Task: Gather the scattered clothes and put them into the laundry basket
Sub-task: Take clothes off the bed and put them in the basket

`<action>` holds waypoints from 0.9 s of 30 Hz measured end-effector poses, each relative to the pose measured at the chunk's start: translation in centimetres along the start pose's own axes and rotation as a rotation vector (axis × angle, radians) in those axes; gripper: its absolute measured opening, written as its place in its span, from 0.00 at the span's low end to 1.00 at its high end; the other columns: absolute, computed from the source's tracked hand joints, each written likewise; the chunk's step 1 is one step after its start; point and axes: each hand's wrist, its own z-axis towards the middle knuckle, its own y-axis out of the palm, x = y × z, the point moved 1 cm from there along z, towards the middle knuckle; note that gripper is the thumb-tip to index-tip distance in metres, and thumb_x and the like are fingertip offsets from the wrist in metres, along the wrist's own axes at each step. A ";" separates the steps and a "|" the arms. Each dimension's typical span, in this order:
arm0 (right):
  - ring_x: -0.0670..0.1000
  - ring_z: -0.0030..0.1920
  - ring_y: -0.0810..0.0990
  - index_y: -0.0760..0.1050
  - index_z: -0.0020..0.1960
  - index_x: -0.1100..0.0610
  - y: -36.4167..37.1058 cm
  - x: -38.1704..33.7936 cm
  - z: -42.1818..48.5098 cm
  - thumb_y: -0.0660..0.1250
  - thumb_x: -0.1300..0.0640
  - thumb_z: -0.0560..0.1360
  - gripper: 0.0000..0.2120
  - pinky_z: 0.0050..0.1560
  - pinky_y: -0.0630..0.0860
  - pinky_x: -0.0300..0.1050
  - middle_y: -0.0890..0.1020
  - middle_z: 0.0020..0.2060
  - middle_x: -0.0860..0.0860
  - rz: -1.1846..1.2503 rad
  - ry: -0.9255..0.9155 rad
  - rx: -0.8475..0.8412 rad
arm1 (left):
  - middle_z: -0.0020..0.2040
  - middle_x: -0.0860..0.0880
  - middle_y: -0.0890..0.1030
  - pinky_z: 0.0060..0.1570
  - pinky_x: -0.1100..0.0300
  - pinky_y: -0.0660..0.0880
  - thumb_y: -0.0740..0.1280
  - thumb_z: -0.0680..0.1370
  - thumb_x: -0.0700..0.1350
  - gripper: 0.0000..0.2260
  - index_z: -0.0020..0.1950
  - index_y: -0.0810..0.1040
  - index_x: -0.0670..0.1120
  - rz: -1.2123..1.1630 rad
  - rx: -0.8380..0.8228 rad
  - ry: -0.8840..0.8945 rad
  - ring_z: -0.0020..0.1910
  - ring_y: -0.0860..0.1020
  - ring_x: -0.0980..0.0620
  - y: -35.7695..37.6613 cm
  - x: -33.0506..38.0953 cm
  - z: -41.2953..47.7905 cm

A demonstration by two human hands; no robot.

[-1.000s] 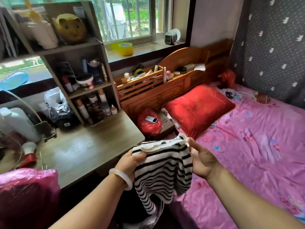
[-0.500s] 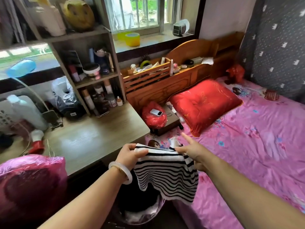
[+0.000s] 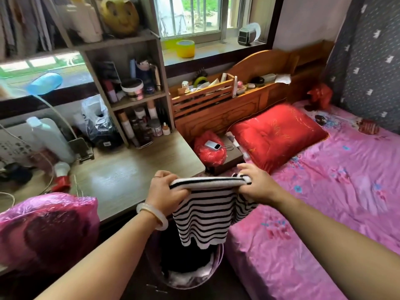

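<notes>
Both your hands are clamped on the striped top (image 3: pixel 207 211). Your left hand (image 3: pixel 166 191) has its fingers curled over the folded top edge at the left end, thumb side toward you. Your right hand (image 3: pixel 255 184) pinches the right end, fingers wrapped over the rolled edge. The edge runs roughly level between the two hands and looks taut; the rest of the fabric hangs straight down below it.

Landmark: the laundry basket (image 3: pixel 219 259), on the floor in the gap between desk and bed. The top hangs directly above the basket's opening. Its lower hem sits about at the basket rim as seen from this angle; you can't tell whether it touches the rim or the contents. The basket already holds dark fabric, with something pale bunched at its near side.

Left of the basket: the wooden desk (image 3: pixel 129 180), with a pink plastic bag (image 3: pixel 47 226) at its near corner. Right of the basket: the bed with the pink sheet (image 3: pixel 324 202); its edge stands just beside the basket. Beyond the basket, past your hands: a red pillow (image 3: pixel 279 135) against the headboard, and a red bag (image 3: pixel 207 154) with a small white device (image 3: pixel 213 145) lying on it.

A pale bangle (image 3: pixel 152 215) sits on your left wrist.
</notes>
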 end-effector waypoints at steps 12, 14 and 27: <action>0.60 0.46 0.83 0.78 0.57 0.65 1.2 -0.5 1.4 0.66 0.58 0.74 0.15 0.56 0.77 0.60 0.83 0.49 0.64 1.086 0.466 -0.133 | 0.56 0.40 0.83 0.61 0.46 0.75 0.73 0.71 0.45 0.19 0.59 0.79 0.39 -0.837 -0.542 -0.369 0.58 0.80 0.41 1.3 -0.9 -0.4; 0.59 0.47 0.83 0.78 0.59 0.66 1.2 0.1 1.5 0.66 0.54 0.74 0.19 0.58 0.77 0.57 0.84 0.49 0.63 1.252 0.498 -0.235 | 0.58 0.39 0.82 0.65 0.45 0.72 0.75 0.67 0.39 0.23 0.61 0.78 0.38 -0.790 -0.684 -0.366 0.60 0.79 0.39 2.5 -1.9 -1.3; 0.62 0.49 0.80 0.64 0.68 0.56 7.4 4.8 0.5 0.64 0.77 0.67 0.33 0.51 0.77 0.64 0.80 0.51 0.63 1.007 0.648 -0.121 | 0.58 0.37 0.81 0.49 0.47 0.79 0.74 0.66 0.30 0.31 0.68 0.72 0.37 -0.927 -0.437 -0.717 0.51 0.82 0.38 4.1 -5.5 -0.6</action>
